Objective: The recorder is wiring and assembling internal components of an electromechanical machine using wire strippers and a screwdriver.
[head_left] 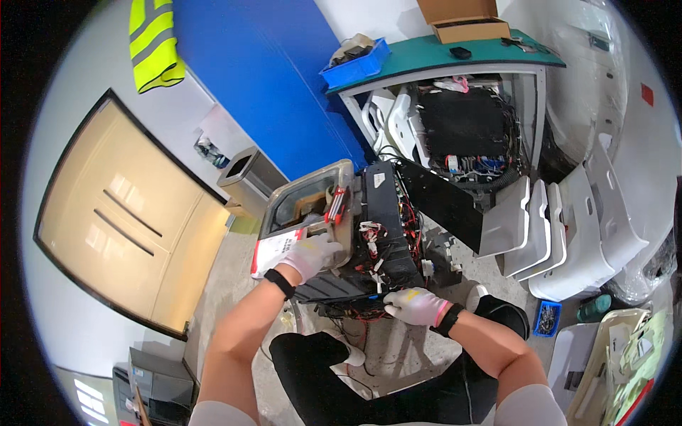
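Note:
In front of me stands a black machine unit (380,195) with bundled wires and white connectors along its side. At its left sits a clear-walled bin (312,174) with a few items inside, among them a red-handled tool (335,206). My left hand (312,257), in a white glove, lies on the bin's near right corner with its fingers apart, beside a white and red printed sheet (273,254). My right hand (418,307), also gloved, is at the unit's near lower edge by some wires. Its fingers are drawn together; whatever they pinch is too small to make out.
White curved panels (540,227) stand in a row at the right, near a blue tray of small parts (546,318). Behind is a green-topped bench (426,60) with another wired black unit (465,124) beneath. Cables trail over the floor by my feet.

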